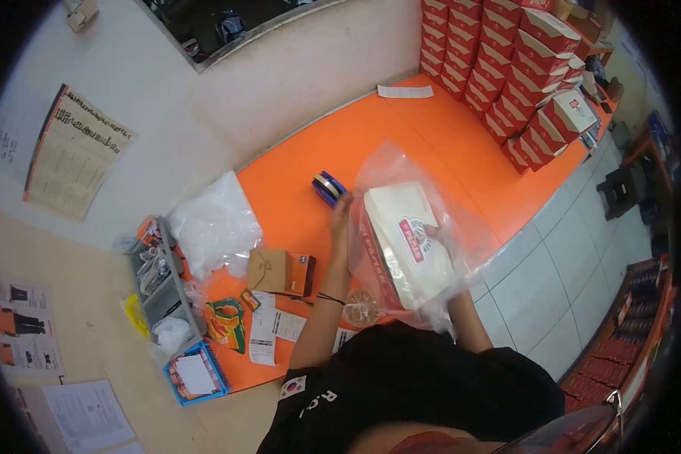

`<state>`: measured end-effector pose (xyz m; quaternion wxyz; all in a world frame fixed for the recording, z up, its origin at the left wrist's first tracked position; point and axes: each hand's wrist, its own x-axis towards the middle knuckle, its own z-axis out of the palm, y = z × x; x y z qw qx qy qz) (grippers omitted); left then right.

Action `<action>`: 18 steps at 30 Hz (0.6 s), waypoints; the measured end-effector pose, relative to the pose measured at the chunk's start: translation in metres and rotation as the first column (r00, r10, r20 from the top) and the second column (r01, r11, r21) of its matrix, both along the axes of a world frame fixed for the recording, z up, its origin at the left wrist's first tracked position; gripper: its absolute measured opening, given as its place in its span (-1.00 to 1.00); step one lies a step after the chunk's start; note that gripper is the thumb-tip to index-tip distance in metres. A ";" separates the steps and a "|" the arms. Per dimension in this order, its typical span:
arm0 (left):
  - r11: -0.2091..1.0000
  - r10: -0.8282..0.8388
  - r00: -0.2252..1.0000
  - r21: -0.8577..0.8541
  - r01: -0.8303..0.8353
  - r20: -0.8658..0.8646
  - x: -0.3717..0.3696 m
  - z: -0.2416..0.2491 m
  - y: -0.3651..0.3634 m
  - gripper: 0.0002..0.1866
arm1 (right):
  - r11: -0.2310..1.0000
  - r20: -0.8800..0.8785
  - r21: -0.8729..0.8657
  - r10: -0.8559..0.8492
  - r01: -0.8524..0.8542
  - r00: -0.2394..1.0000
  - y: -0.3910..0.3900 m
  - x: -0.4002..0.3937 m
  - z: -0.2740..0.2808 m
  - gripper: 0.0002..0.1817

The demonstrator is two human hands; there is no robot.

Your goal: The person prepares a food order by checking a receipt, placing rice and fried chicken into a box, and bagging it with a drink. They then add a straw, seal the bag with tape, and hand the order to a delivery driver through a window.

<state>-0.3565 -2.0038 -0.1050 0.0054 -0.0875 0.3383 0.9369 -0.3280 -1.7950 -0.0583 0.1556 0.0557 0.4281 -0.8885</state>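
I've got the red-and-white takeaway box (410, 246) inside a clear plastic bag (388, 165), between the hands, in front of the torso by the near edge of the orange table (293, 172). Long axis runs away from the body, far end leaning left. Right hand (433, 233) looks clamped on the box's right side, fingers over the white face (veiled by film, so the outline is soft). Left hand (342, 212) is at the bag's left edge, apart from the right; I can't tell if it pinches film or just braces. Blue tape dispenser (328, 188) is just beyond the left fingertips, so left is nearer to it. Box: smooth printed card, straight edges. Bag: thin, wrinkled, flaring past the box. Limp translucent plastic bags (216, 223) further left.
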 end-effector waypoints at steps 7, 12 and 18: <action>0.927 -0.253 0.960 0.314 0.206 0.119 0.038 -0.075 0.079 -0.46 | 0.976 0.187 0.203 0.034 -0.072 0.982 0.015 -0.051 -0.101 -0.45; 0.963 -0.267 0.832 0.095 0.253 0.486 0.063 -0.047 0.087 -0.34 | 0.733 -0.094 0.678 0.014 0.054 0.995 0.025 -0.053 -0.129 -0.31; 0.026 0.043 0.906 -0.906 -0.422 -0.421 0.020 0.043 0.073 -0.18 | 0.443 -0.252 0.894 0.614 -0.062 0.748 0.037 0.014 -0.057 -0.25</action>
